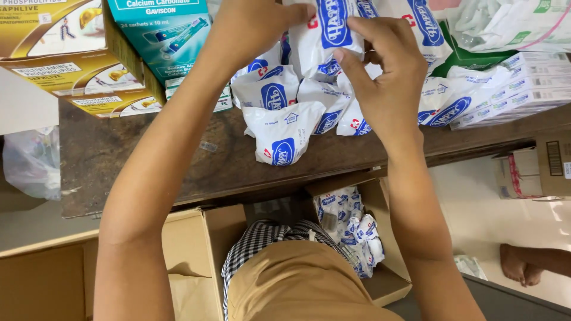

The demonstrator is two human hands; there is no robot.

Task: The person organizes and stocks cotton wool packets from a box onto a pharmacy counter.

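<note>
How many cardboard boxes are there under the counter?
3: one open cardboard box at lower left, another holding white packets by the person's knee, and a third on the floor at right. Others may be hidden.

**A dark counter over open cartons**

A dark brown, worn wooden counter is running across the middle of the view. Behind the counter, at its left end, gold and teal cardboard medicine boxes are standing stacked. Below the counter's front edge, open brown cardboard cartons are sitting on the floor. To the right of the counter, a pale, glossy tiled floor is catching soft daylight. Left of the counter, a crumpled clear plastic bag is lying.
</note>
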